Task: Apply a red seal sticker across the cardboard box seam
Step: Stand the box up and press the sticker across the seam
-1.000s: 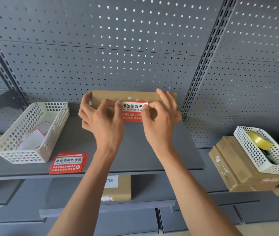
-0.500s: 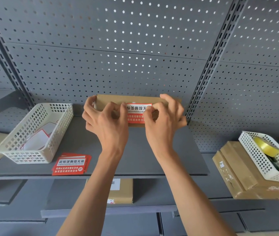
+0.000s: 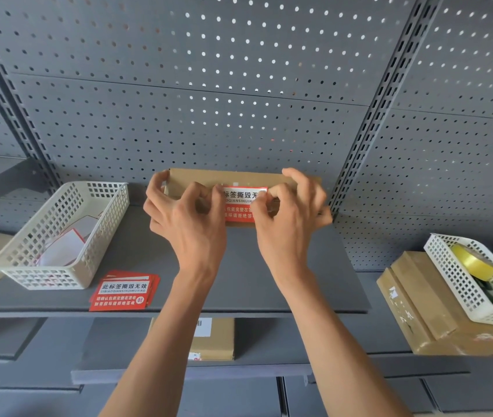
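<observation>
A flat cardboard box (image 3: 239,179) stands at the back of the grey shelf (image 3: 130,251), against the pegboard. A red seal sticker (image 3: 240,203) with a white band of black characters lies over the box's near edge. My left hand (image 3: 185,218) curls at the sticker's left end, its outer fingers reaching round the box's left corner. My right hand (image 3: 290,215) curls at the sticker's right end, fingertips bent onto it, fingers over the box top. Both hands hide the sticker's ends and the seam beneath.
A stack of red seal stickers (image 3: 123,291) lies at the shelf's front left, beside a white basket (image 3: 28,263) holding backing papers. Right, a second white basket (image 3: 465,293) with a yellow tape roll (image 3: 471,260) sits on cardboard boxes (image 3: 419,314). Another box (image 3: 215,341) lies on the lower shelf.
Both hands stayed at the sticker's ends while their fingers curled tighter, fingertips bending down onto the sticker. The view tilted slightly upward.
</observation>
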{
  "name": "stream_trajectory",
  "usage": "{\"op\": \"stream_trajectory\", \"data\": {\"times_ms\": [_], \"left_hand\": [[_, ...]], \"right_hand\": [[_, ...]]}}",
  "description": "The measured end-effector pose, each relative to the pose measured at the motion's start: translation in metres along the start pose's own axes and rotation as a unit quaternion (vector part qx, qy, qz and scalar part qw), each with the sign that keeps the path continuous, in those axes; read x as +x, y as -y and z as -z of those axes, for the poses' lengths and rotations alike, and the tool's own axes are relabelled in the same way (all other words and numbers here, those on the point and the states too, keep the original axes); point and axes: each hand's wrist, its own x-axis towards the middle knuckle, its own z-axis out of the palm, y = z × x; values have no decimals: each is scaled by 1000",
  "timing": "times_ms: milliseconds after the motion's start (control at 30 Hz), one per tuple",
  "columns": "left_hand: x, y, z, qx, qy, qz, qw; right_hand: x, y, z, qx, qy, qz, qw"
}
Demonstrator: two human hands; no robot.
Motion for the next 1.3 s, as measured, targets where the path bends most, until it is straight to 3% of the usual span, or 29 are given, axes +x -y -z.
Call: {"op": "stream_trajectory", "data": {"times_ms": [633, 1033, 1300], "left_hand": [[5, 11, 14, 24, 23, -53, 998], [11, 2, 14, 19, 39, -18, 999], [20, -11, 1, 58, 14, -6, 998]], "right_hand": [[0, -8, 10, 41, 47, -2, 998], [10, -5, 11, 116, 44, -18, 992], [19, 16, -8, -15, 48, -43, 998]]}}
